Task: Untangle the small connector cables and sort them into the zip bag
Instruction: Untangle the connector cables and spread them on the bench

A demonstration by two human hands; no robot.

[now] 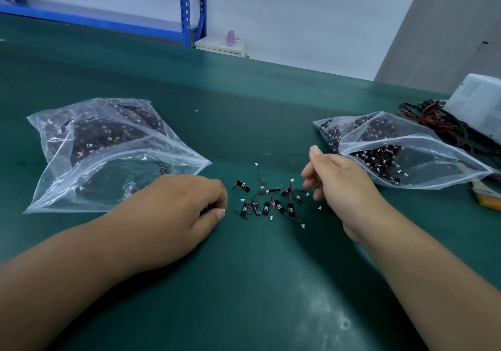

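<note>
Several small connector cables (267, 201), black tags with thin red-black wires and white plugs, lie loose on the green mat between my hands. My left hand (187, 207) rests knuckles-down just left of them, its fingers curled under and thumb tip on the mat; nothing shows in its grip. My right hand (339, 185) hovers at the pile's right edge with loosely curled fingers and the index finger raised, its fingertips close to one wire. An open zip bag (89, 123) with cables inside lies at the left. A second open zip bag (423, 147) of cables lies at the right.
The green mat (244, 283) reaches to my body. At the far right sit a white device (477, 104), a tangle of black and red cords (428, 117) and a yellow object (488, 200). Blue shelving (187, 6) stands behind the table.
</note>
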